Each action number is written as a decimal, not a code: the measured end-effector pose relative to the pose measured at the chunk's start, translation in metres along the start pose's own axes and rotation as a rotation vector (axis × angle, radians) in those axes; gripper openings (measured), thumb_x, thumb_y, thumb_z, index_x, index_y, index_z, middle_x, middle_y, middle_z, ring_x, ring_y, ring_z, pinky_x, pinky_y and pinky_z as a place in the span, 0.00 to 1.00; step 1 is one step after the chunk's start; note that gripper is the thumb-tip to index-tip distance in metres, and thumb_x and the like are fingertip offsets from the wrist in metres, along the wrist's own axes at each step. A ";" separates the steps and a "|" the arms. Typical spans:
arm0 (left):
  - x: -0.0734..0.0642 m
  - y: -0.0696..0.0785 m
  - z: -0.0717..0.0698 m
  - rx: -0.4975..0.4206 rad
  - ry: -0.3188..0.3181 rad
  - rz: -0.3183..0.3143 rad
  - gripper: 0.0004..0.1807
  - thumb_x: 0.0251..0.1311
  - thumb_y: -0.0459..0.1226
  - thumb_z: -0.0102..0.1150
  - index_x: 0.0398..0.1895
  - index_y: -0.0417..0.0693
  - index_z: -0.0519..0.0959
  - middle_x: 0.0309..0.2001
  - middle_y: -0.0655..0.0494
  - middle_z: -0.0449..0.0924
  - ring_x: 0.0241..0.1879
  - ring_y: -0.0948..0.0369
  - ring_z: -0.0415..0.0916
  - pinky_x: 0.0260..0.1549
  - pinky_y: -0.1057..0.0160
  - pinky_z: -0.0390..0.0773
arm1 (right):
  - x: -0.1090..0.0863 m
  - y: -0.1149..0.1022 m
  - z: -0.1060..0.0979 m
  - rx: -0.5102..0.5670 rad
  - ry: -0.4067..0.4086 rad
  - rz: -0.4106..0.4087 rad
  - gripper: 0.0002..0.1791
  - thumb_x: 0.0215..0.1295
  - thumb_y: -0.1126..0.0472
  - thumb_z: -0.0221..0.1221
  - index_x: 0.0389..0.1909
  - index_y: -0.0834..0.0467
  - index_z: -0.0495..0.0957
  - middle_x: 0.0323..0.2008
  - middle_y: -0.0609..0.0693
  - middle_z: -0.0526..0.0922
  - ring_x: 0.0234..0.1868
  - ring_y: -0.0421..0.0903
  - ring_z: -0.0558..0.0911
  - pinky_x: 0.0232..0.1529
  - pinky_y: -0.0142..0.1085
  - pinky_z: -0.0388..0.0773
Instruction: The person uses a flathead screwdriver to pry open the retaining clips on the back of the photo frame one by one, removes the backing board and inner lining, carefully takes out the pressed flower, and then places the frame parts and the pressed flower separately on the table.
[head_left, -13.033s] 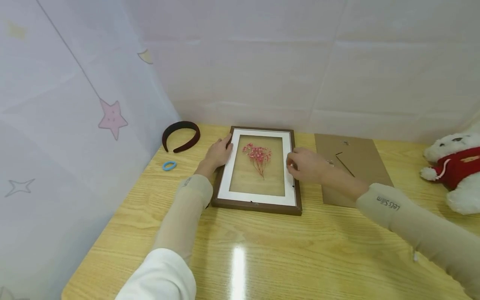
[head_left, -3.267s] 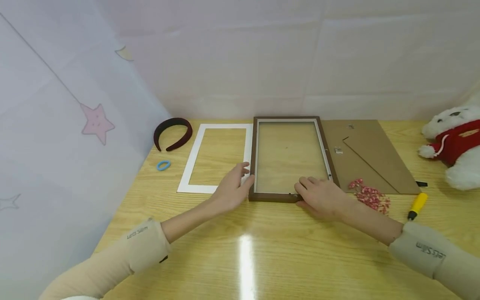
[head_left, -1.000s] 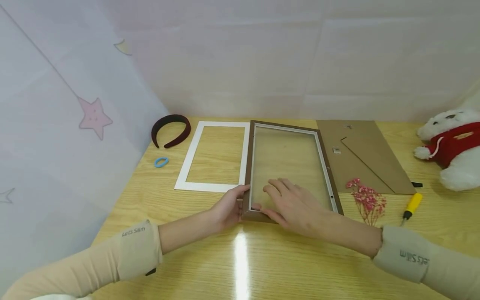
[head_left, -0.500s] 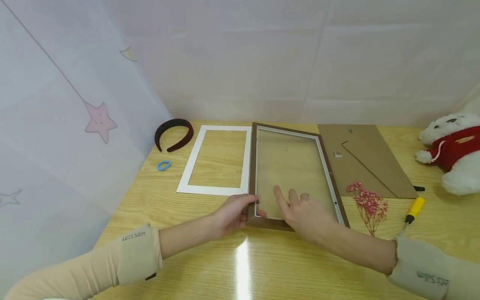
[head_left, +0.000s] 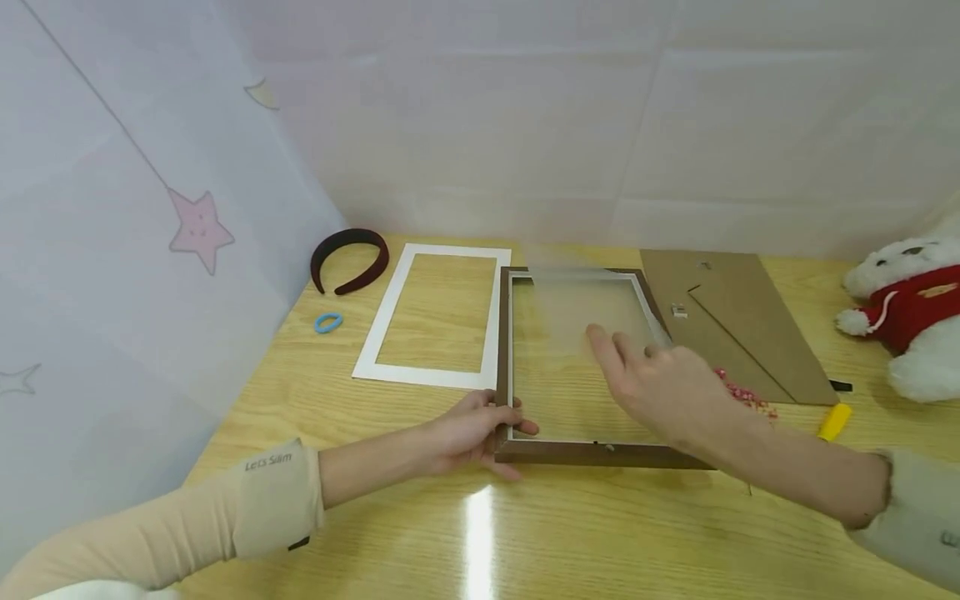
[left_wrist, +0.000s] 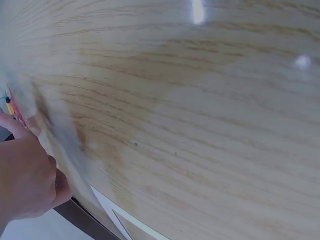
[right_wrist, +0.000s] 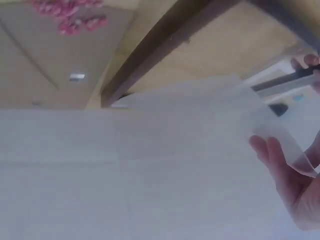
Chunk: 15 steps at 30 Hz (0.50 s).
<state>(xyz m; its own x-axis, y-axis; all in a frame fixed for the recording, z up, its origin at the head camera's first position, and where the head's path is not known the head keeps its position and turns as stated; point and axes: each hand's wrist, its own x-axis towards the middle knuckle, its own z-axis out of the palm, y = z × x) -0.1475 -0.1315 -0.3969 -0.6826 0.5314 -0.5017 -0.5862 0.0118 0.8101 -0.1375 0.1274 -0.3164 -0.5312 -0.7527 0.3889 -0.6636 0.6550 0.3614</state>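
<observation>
In the head view my left hand (head_left: 476, 429) grips the lower left corner of a brown picture frame (head_left: 600, 454), its thumb and fingers around the edge. My right hand (head_left: 675, 396) holds a clear sheet (head_left: 566, 304), raised and tilted above the frame's opening. In the right wrist view the sheet (right_wrist: 195, 135) shows its edge between my thumb and fingers (right_wrist: 275, 150). The left wrist view shows my left hand (left_wrist: 30, 175) on the dark frame (left_wrist: 82, 220). A white mat (head_left: 367, 358) lies flat just left of the frame.
A brown backing board (head_left: 738, 325) lies to the right, with pink dried flowers (head_left: 742, 393) and a yellow-handled screwdriver (head_left: 835, 422) partly behind my right arm. A dark headband (head_left: 324, 250) and blue ring (head_left: 327, 323) are at left. A plush bear (head_left: 922, 292) sits far right.
Mat and dried flowers have left the frame and lie on either side of it. The frame was tilted up, then lowered; my right hand has lifted the clear sheet out of it.
</observation>
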 end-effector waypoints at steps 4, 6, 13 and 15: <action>-0.001 0.002 -0.003 0.068 0.004 0.015 0.27 0.67 0.31 0.47 0.65 0.32 0.53 0.55 0.37 0.77 0.14 0.67 0.54 0.39 0.43 0.82 | 0.007 0.034 -0.023 0.075 0.076 0.060 0.23 0.54 0.77 0.51 0.54 0.72 0.66 0.23 0.60 0.80 0.08 0.38 0.55 0.05 0.28 0.52; -0.001 0.002 -0.006 0.078 -0.025 0.019 0.23 0.68 0.31 0.47 0.61 0.34 0.51 0.57 0.37 0.76 0.14 0.67 0.53 0.39 0.43 0.82 | 0.009 0.052 -0.032 0.121 0.090 0.115 0.23 0.56 0.75 0.50 0.55 0.72 0.66 0.17 0.58 0.77 0.08 0.37 0.52 0.06 0.29 0.51; -0.006 -0.005 -0.018 0.070 -0.111 0.019 0.15 0.66 0.28 0.45 0.46 0.41 0.51 0.54 0.43 0.74 0.36 0.57 0.76 0.25 0.60 0.81 | 0.004 0.117 -0.048 0.217 0.141 0.383 0.22 0.61 0.75 0.47 0.57 0.67 0.67 0.36 0.64 0.85 0.06 0.32 0.52 0.05 0.28 0.50; -0.008 -0.008 -0.020 0.067 -0.114 0.013 0.16 0.64 0.27 0.45 0.48 0.42 0.51 0.51 0.46 0.73 0.39 0.55 0.76 0.23 0.62 0.80 | -0.003 0.133 -0.049 0.250 0.148 0.482 0.20 0.62 0.75 0.43 0.56 0.67 0.68 0.35 0.64 0.85 0.07 0.25 0.55 0.05 0.28 0.51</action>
<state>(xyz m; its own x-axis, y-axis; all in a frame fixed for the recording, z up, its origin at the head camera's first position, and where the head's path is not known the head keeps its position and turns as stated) -0.1460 -0.1528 -0.4048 -0.6339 0.6247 -0.4560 -0.5445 0.0584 0.8368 -0.1986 0.2199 -0.2276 -0.7373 -0.3434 0.5818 -0.4785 0.8733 -0.0910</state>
